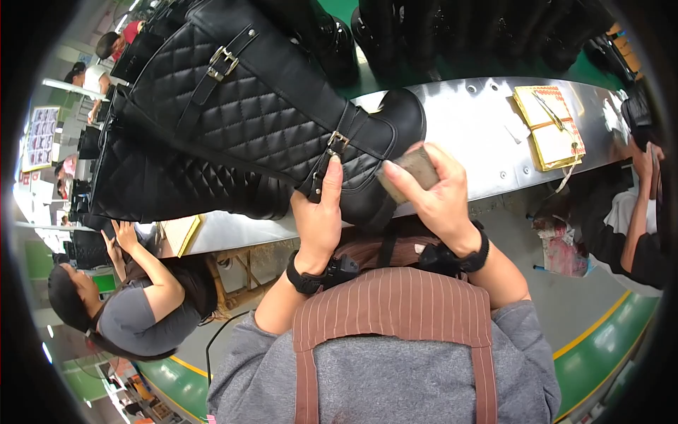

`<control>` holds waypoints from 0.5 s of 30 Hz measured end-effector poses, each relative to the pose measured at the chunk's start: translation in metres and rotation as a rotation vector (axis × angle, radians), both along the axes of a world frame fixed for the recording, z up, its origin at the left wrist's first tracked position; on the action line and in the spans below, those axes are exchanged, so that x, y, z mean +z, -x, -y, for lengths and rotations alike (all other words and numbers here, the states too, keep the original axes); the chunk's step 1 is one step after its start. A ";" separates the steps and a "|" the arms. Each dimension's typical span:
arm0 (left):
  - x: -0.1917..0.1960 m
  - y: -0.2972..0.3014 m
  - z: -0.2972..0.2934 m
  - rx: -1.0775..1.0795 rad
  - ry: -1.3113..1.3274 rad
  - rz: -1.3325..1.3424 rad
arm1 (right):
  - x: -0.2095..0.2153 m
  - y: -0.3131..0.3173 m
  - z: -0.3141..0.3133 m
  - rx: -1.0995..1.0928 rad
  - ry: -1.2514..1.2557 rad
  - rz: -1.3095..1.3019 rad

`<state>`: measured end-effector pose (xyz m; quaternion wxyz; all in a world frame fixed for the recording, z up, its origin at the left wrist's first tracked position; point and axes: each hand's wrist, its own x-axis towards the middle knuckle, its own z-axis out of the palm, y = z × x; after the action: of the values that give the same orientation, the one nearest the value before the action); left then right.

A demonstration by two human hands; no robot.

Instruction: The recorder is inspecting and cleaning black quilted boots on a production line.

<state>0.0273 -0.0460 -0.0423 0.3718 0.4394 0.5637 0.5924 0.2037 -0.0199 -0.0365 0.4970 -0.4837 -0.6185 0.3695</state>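
A tall black quilted boot (pixel 261 116) lies on its side before me, its toe pointing right and its buckled straps facing up. My left hand (pixel 318 219) grips it near the ankle, the thumb beside the lower buckle (pixel 337 143). In my right hand (pixel 441 194) is a worn grey-brown block (pixel 417 173), pinched between thumb and fingers, right by the front part of the boot. Whether the block touches the leather I cannot tell. A second black quilted boot (pixel 166 184) lies partly hidden under the first.
A shiny metal worktable (pixel 466 131) curves across in front of me. On its right part lies a yellow-edged paper stack (pixel 554 134) with a slim metal tool on top. Dark boots (pixel 452 35) stand beyond. One co-worker (pixel 145 311) sits at left, another (pixel 625 219) at right.
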 end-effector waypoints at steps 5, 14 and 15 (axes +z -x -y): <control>0.003 -0.001 0.001 0.017 0.053 -0.043 | 0.000 0.010 -0.018 0.040 -0.351 0.213; 0.004 0.000 -0.007 0.007 0.037 -0.017 | 0.008 0.005 -0.018 0.096 -0.227 0.197; 0.005 0.000 -0.007 -0.004 0.022 -0.011 | 0.007 0.008 -0.020 0.091 -0.309 0.275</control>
<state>0.0271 -0.0390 -0.0372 0.3746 0.4396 0.5712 0.5833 0.1959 0.0004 -0.0290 0.4591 -0.4193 -0.7510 0.2226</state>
